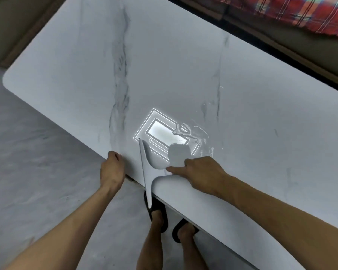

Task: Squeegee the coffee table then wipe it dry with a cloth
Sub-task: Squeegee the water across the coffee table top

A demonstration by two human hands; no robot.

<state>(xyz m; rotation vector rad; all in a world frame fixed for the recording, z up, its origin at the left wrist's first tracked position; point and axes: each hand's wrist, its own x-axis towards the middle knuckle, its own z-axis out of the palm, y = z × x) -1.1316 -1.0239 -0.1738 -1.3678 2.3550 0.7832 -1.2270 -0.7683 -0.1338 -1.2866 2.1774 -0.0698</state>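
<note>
The white marble-look coffee table (183,65) fills most of the head view. My right hand (201,172) holds the handle of a white squeegee (150,162), with the index finger stretched along it. The thin blade stands on the tabletop near the front edge, and its lower end sticks out past that edge. Small puddles and streaks of water (195,133) lie just beyond my right hand. My left hand (112,168) is curled over the table's front edge, left of the blade. No cloth is in view.
A ceiling light reflects as a bright rectangle (164,131) on the wet top. My feet in black sandals (158,213) stand on the grey floor under the front edge. A sofa with a red plaid cloth (300,12) runs along the far side.
</note>
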